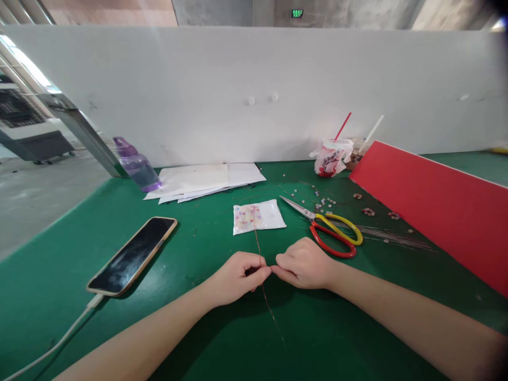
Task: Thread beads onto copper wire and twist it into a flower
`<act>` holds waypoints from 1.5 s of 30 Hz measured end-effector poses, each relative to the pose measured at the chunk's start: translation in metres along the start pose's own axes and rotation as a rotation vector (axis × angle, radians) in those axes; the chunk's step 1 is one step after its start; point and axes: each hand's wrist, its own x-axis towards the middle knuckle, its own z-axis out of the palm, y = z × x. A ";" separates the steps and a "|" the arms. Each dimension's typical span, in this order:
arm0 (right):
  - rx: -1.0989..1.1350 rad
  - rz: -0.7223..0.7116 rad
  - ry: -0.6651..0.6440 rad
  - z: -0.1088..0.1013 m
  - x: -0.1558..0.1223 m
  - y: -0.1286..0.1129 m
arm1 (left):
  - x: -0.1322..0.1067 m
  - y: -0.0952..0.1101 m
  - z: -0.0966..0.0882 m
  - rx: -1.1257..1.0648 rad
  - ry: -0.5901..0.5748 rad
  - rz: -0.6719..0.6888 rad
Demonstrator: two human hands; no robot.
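My left hand (246, 275) pinches a thin copper-coloured wire (267, 301) between thumb and fingers. One end of this wire reaches up over a small white packet (273, 216) with coloured dots, and the other hangs down toward me. Fingertip to fingertip with it, my right hand (304, 264) is closed; whatever sits in its pinch is too small to make out. Just beyond the right hand lie scissors (333, 246) with one red and one yellow handle, blades pointing away to the left. Small pale beads (325, 203) are scattered behind them.
A phone (133, 256) on a white cable lies at left. Behind it are a purple bottle (138, 166) and papers (202, 180). To the right are thin wires (397, 236), small bead clusters (368, 211), a red board (436, 201) and a bagged cup (330, 159) with a straw.
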 end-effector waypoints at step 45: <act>-0.019 0.018 0.059 -0.001 0.002 -0.006 | 0.001 0.000 -0.001 -0.005 0.032 -0.008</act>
